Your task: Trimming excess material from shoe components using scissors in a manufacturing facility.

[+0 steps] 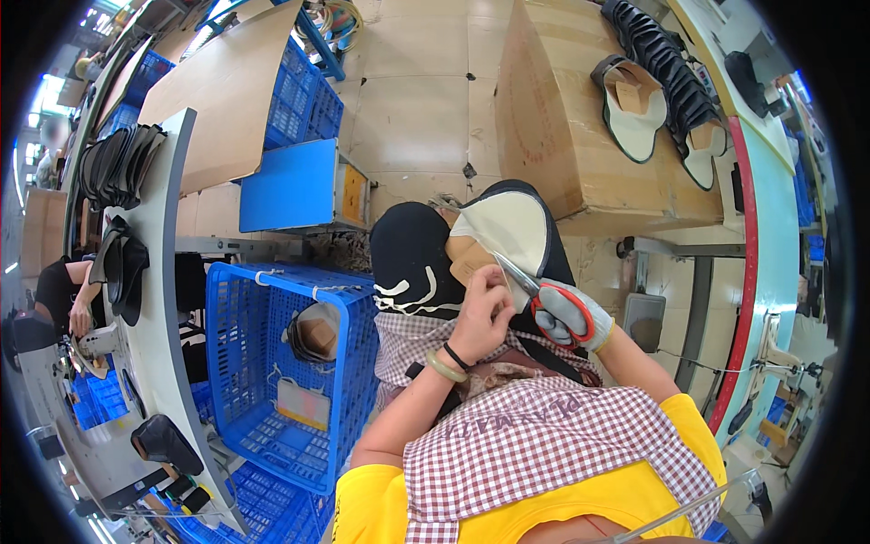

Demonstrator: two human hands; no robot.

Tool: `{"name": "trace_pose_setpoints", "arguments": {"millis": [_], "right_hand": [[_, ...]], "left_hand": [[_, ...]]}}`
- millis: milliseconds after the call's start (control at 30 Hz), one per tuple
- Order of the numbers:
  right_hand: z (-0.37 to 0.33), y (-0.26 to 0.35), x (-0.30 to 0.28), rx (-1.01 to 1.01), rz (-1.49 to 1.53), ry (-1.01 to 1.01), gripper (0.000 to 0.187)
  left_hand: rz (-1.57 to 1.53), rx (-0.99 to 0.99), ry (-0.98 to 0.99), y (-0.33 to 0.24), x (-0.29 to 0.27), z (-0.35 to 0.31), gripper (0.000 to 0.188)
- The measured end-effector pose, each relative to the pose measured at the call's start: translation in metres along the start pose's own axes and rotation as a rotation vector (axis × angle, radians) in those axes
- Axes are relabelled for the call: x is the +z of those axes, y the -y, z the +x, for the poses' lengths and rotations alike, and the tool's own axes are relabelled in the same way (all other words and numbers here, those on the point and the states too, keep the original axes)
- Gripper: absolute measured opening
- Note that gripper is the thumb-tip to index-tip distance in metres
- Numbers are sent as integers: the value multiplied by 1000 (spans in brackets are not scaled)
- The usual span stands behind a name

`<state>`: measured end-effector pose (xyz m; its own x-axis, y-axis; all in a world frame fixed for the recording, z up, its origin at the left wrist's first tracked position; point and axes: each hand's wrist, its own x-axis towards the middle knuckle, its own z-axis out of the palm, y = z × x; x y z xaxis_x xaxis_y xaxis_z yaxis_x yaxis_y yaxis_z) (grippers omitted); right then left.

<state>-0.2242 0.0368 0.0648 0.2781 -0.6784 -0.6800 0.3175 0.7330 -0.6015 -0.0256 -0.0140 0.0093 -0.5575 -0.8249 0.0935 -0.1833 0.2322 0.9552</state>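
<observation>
Red-handled scissors (544,295) gripped by right-hand fingers (564,319) point up-left; left-hand fingers (485,292) pinch the shoe upper (507,227)

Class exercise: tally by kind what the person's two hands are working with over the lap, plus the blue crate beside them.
Scissors, red-handled, in the right hand: 1
Shoe upper, cream-lined, at the left hand: 1
Blue crate: 1
Total: 3
</observation>
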Motion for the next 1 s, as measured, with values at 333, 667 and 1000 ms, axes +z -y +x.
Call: {"name": "trace_pose_setpoints", "arguments": {"millis": [333,667,1000], "right_hand": [[8,4,-3,55,-14,-5,33],[11,6,2,8,-12,-37,39],[15,-1,4,163,607,175,54]], "left_hand": [[30,80,80,1,-4,-5,14],[160,234,84,-1,-9,-8,15],[17,40,-334,-12,-22,16,15]]}}
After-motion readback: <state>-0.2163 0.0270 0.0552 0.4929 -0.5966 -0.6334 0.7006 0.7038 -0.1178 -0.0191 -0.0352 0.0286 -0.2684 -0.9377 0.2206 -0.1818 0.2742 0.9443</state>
